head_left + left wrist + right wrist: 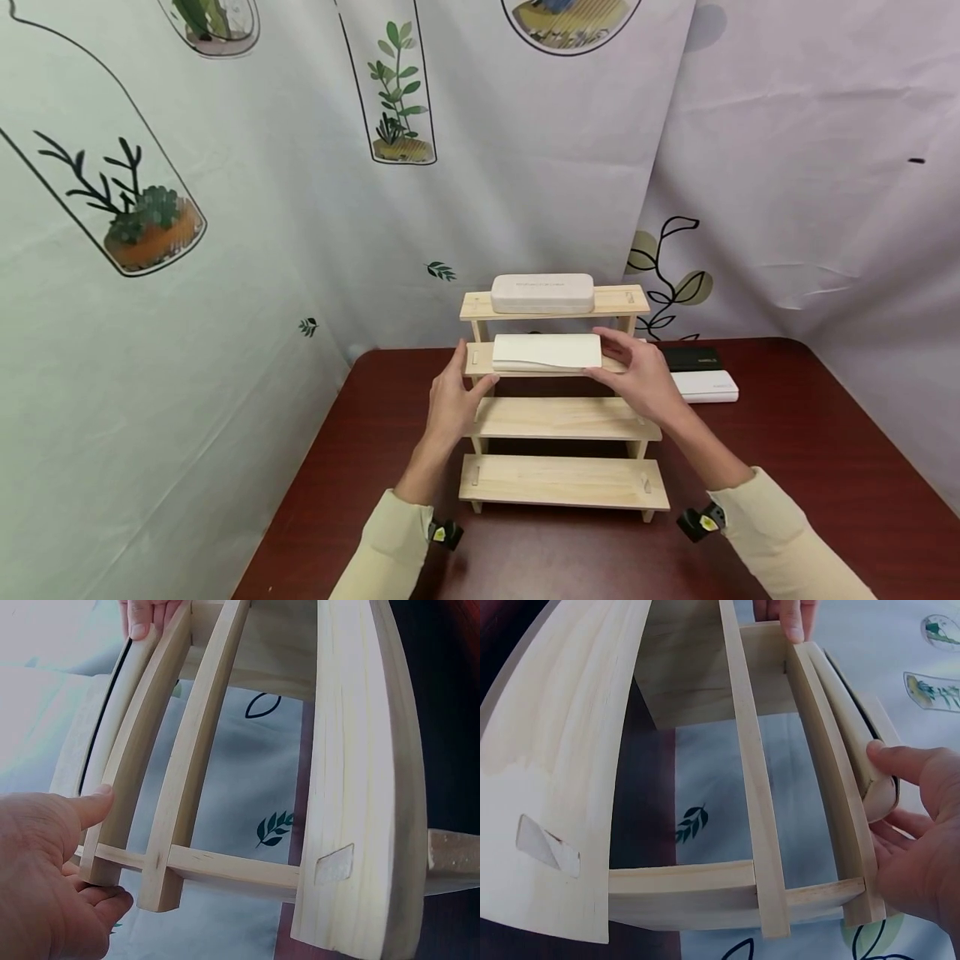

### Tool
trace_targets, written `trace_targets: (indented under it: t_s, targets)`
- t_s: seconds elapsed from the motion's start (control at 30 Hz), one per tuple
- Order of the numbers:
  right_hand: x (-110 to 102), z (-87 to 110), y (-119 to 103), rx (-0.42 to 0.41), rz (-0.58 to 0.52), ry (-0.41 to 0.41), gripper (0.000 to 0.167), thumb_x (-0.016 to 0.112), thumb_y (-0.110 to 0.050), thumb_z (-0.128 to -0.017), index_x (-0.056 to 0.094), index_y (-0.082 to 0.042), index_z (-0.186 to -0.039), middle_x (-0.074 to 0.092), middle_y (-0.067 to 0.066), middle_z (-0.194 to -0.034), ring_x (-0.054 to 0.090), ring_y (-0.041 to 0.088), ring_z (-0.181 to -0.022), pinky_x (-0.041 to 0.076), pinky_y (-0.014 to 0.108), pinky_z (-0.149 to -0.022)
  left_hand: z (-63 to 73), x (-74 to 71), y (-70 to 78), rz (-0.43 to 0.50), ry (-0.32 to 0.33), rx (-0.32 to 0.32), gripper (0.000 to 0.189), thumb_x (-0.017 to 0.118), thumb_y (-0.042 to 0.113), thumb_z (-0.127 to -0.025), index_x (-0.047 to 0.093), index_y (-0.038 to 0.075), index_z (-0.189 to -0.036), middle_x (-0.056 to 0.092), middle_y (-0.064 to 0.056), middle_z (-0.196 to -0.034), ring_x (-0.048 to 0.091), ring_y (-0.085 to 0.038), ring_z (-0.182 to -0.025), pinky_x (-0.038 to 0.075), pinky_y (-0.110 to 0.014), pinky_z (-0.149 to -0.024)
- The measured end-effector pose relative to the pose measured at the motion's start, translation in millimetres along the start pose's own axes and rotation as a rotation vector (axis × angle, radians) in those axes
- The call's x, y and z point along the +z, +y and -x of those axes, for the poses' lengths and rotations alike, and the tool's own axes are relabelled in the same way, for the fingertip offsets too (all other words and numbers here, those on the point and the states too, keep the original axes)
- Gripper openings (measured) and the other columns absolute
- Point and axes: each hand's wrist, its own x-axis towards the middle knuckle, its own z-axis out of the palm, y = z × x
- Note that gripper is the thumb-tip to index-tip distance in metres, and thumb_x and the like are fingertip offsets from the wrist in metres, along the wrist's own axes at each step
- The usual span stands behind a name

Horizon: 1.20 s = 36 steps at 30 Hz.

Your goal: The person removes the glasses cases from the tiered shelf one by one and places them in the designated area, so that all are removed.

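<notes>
A white flap-top glasses case (547,352) lies lengthwise on the second tier from the top of a four-tier wooden stand (567,417). My right hand (642,375) pinches the case's right end; in the right wrist view, its thumb (889,755) presses the flap edge while the other fingers sit lower, by the board's end. At the same tier's left end is my left hand (452,398). In the left wrist view, its thumb (94,808) lies on the board's front edge, with fingers curled beneath the board. The case's left end stays clear of those fingers in the head view.
A beige hard case (543,293) rests on the top tier. Right of the stand, a black box (692,359) and a white box (706,386) lie on the dark red table (810,467). Behind hangs a curtain (525,192) printed with plants.
</notes>
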Motion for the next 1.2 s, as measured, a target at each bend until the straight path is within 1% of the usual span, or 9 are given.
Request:
trace_targets:
  t_s: [0.23, 0.4, 0.5, 0.67, 0.73, 0.8, 0.9, 0.97, 1.2]
  targets:
    - [-6.0, 2.1, 1.1, 0.019, -0.049, -0.02, 0.065, 0.084, -0.002, -0.092, 0.056, 0.005, -0.15, 0.057, 0.029, -0.148, 0.06, 0.045, -0.132, 0.055, 0.041, -0.098, 0.2, 1.7, 1.2, -0.002, 0.013, 0.019, 0.091, 0.083, 0.029, -0.096, 0.032, 0.002, -0.166, 0.045, -0.02, -0.162, 0.046, -0.035, -0.147, 0.044, -0.054, -0.114]
    - [-9.9, 3.1, 2.0, 0.031, -0.066, -0.026, 0.065, 0.083, -0.002, -0.092, 0.055, 0.004, -0.151, 0.056, 0.027, -0.15, 0.06, 0.044, -0.134, 0.055, 0.036, -0.098, 0.1, 2.6, 2.2, -0.009, 0.009, -0.003, 0.09, 0.082, 0.031, -0.097, 0.032, 0.005, -0.167, 0.045, -0.017, -0.163, 0.046, -0.034, -0.147, 0.043, -0.053, -0.115]
    - [-11.8, 4.1, 2.5, 0.033, -0.072, -0.018, 0.066, 0.084, -0.003, -0.092, 0.055, 0.003, -0.151, 0.057, 0.026, -0.15, 0.06, 0.043, -0.134, 0.055, 0.036, -0.099, -0.2, 3.0, 2.1, -0.008, 0.007, -0.01, 0.091, 0.082, 0.032, -0.097, 0.031, 0.006, -0.167, 0.044, -0.016, -0.163, 0.046, -0.034, -0.148, 0.043, -0.053, -0.115]
    - [-15.3, 7.3, 1.9, 0.011, -0.05, 0.005, 0.066, 0.086, -0.004, -0.09, 0.058, 0.001, -0.149, 0.06, 0.025, -0.147, 0.063, 0.042, -0.13, 0.055, 0.04, -0.097, -1.2, 3.7, 1.2, -0.02, 0.01, -0.009, 0.091, 0.082, 0.032, -0.097, 0.031, 0.005, -0.167, 0.044, -0.017, -0.163, 0.045, -0.034, -0.149, 0.042, -0.053, -0.116]
    - [-16.7, 8.8, 2.0, 0.004, -0.045, 0.015, 0.065, 0.087, -0.005, -0.089, 0.06, 0.001, -0.148, 0.062, 0.024, -0.145, 0.065, 0.04, -0.129, 0.056, 0.035, -0.097, -1.1, 3.8, 0.8, -0.024, 0.01, -0.012, 0.091, 0.082, 0.032, -0.097, 0.031, 0.005, -0.167, 0.044, -0.017, -0.164, 0.044, -0.033, -0.149, 0.041, -0.052, -0.117]
    - [-17.7, 10.3, 1.9, -0.002, -0.043, 0.024, 0.064, 0.088, -0.006, -0.088, 0.062, 0.0, -0.147, 0.064, 0.022, -0.143, 0.065, 0.039, -0.128, 0.056, 0.027, -0.096, -0.8, 3.6, 0.6, -0.024, 0.01, -0.015, 0.091, 0.082, 0.031, -0.097, 0.031, 0.005, -0.167, 0.043, -0.016, -0.164, 0.043, -0.033, -0.149, 0.041, -0.052, -0.117]
    - [-19.4, 12.6, 1.7, -0.011, -0.048, 0.036, 0.064, 0.09, -0.007, -0.087, 0.064, -0.001, -0.145, 0.066, 0.02, -0.142, 0.065, 0.038, -0.129, 0.052, 0.015, -0.095, 0.0, 3.0, 0.6, -0.022, 0.013, -0.016, 0.091, 0.082, 0.031, -0.096, 0.031, 0.005, -0.167, 0.043, -0.016, -0.164, 0.043, -0.033, -0.15, 0.041, -0.052, -0.117]
    - [-20.5, 14.3, 1.6, -0.019, -0.043, 0.038, 0.064, 0.09, -0.008, -0.087, 0.064, -0.002, -0.145, 0.066, 0.02, -0.142, 0.064, 0.038, -0.129, 0.05, 0.011, -0.094, 0.3, 2.6, 0.6, -0.023, 0.014, -0.017, 0.091, 0.082, 0.03, -0.096, 0.031, 0.005, -0.167, 0.044, -0.016, -0.164, 0.042, -0.033, -0.15, 0.041, -0.052, -0.117]
    - [-27.9, 21.0, 3.2, -0.041, -0.023, 0.043, 0.062, 0.09, -0.011, -0.088, 0.065, -0.005, -0.145, 0.068, 0.019, -0.139, 0.066, 0.037, -0.127, 0.052, 0.014, -0.092, 0.3, 1.7, 0.6, -0.023, 0.011, -0.018, 0.091, 0.082, 0.031, -0.097, 0.031, 0.006, -0.167, 0.043, -0.015, -0.164, 0.043, -0.033, -0.15, 0.042, -0.052, -0.117]
